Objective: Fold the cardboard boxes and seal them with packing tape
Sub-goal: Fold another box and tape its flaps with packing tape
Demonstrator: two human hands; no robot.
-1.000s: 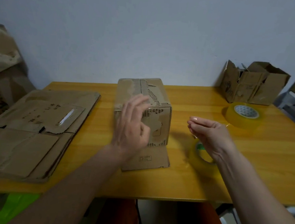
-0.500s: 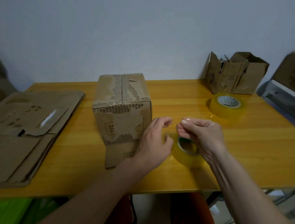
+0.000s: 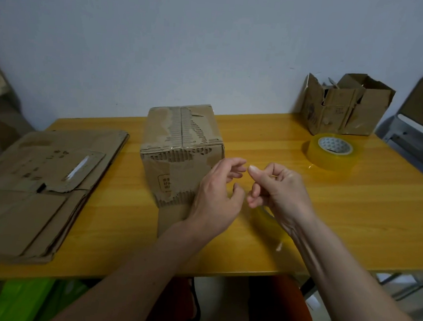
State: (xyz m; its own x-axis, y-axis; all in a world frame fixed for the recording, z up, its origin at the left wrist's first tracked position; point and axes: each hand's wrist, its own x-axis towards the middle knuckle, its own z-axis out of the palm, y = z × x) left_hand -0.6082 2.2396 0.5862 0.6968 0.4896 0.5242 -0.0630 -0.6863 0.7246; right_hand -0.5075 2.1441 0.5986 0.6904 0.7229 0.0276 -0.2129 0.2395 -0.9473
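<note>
**Two hands meet over a tape roll beside a folded cardboard box**

A person's view looks down at a yellow wooden worktop (image 3: 353,209). Near its middle stands a worn, folded cardboard box (image 3: 180,153), its top flaps closed and one lower flap lying flat on the worktop toward the person. The left hand (image 3: 215,198) is raised just in front of the box's right side, fingers curled. The right hand (image 3: 276,190) is close beside it, thumb and fingers curled inward, almost touching the left. Whether either grip pinches a strip of tape cannot be told. A clear yellowish tape roll (image 3: 269,220) lies on the worktop below the right hand, partly hidden by it. A second tape roll (image 3: 332,151) lies well apart at the far right. Behind it stands an open, torn box (image 3: 344,105). A stack of flattened cardboard (image 3: 39,184) covers the worktop's left end.
</note>
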